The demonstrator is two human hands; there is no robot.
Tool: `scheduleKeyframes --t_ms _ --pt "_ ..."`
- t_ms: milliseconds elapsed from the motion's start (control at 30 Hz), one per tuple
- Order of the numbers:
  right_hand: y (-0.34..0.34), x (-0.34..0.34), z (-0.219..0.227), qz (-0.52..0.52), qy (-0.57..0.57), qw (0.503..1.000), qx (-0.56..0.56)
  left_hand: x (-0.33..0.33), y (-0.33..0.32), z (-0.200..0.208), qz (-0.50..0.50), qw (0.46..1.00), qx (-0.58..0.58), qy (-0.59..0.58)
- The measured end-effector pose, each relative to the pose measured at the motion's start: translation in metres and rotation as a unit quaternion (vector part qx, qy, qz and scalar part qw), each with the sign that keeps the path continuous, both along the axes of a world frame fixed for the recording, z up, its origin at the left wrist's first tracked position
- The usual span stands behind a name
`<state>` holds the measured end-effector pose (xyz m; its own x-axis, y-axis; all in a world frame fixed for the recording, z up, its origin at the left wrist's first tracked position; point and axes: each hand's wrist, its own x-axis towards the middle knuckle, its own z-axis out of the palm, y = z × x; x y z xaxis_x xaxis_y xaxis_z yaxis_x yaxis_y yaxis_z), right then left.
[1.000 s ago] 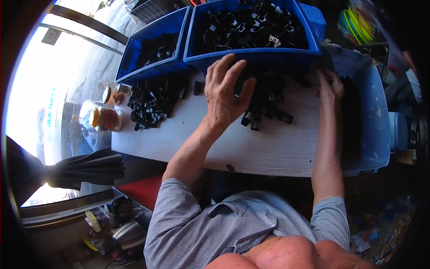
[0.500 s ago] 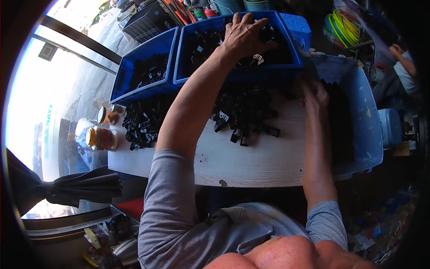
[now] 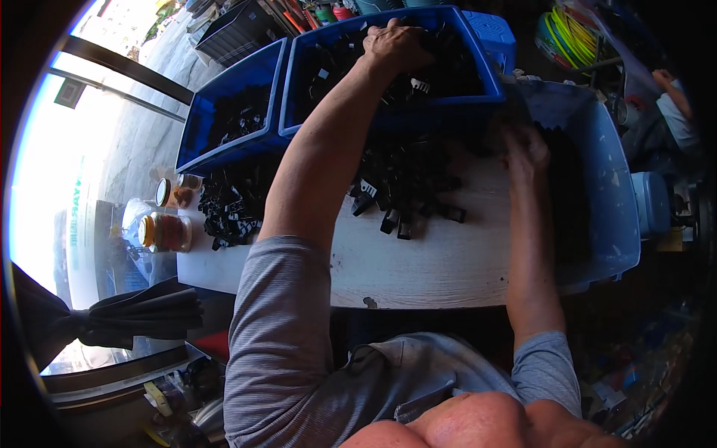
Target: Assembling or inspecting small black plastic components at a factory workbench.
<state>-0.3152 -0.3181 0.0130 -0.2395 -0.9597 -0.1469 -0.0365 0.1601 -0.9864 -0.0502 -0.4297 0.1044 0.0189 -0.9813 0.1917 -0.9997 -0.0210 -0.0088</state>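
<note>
My left hand [image 3: 396, 46] reaches into the large blue bin [image 3: 487, 95], among many small black plastic parts [image 3: 325, 61]. Its fingers are bent and drawn together, with the tips hidden, so what they grip does not show. At the table's right side, in shadow, my right hand [image 3: 527, 149] is closed with curled fingers beside the translucent bluish tub [image 3: 609, 175]. Anything inside its grasp is too dark to make out. Between my arms, a loose pile of black plastic parts [image 3: 407, 183] lies on the white table [image 3: 418, 276], one piece bearing a white label.
A smaller blue bin [image 3: 196, 123] of dark parts adjoins the large one on the left. Another black heap [image 3: 231, 201] lies below it, near a lidded jar [image 3: 164, 231]. A blue stool [image 3: 489, 37] stands behind. Another person's arm [image 3: 676, 97] shows at far right.
My left hand has gone from spread fingers to bent, gathered ones and sits lower among the parts in the large bin. The right hand stays in nearly the same place.
</note>
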Motion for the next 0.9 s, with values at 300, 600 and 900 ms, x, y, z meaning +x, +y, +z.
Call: scheduleKeyframes --t_ms 300,600,900 --pt "-0.003 -0.009 -0.007 0.010 0.011 1.000 -0.004 -0.006 0.008 -0.001 -0.040 0.999 -0.034 0.012" --pt "0.001 0.002 0.002 0.014 0.013 1.000 -0.006 0.012 0.024 0.009 0.019 0.999 -0.002 0.045" --pt "-0.005 -0.009 -0.007 0.012 0.020 1.000 -0.003 -0.004 0.030 0.011 -0.027 0.998 -0.042 0.033"
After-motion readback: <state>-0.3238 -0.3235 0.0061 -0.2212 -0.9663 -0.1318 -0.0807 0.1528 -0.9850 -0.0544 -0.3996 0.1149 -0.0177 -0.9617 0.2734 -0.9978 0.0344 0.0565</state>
